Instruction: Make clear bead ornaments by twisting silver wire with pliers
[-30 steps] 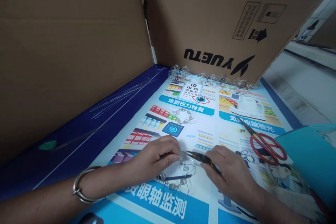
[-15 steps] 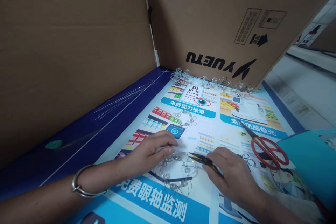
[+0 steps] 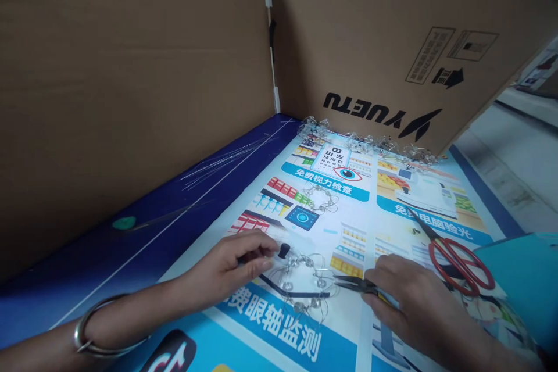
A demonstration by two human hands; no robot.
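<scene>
A ring of clear beads and thin wire (image 3: pixel 300 304) lies on the printed sheet between my hands. My left hand (image 3: pixel 244 261) is at its left edge, thumb and fingers curled toward each other; whether a wire is between them is too small to tell. My right hand (image 3: pixel 405 296) is closed around dark pliers (image 3: pixel 355 283), whose tips point left at the ring's right side. Farther back lies a second beaded wire ring (image 3: pixel 321 199). Red-handled scissors (image 3: pixel 462 264) rest on the sheet to the right of my right hand.
Cardboard walls (image 3: pixel 357 29) stand at the left and back. Along the back wall runs a row of beaded wire pieces (image 3: pixel 370 144). Loose wires (image 3: pixel 222 160) and a green object (image 3: pixel 124 223) lie on the blue strip at left. A turquoise item (image 3: pixel 523 279) is at right.
The view has shifted, so the scene sits farther right. My left hand has drawn back leftward from the bead ring, uncovering its upper left part. The pliers remain in my right hand.
</scene>
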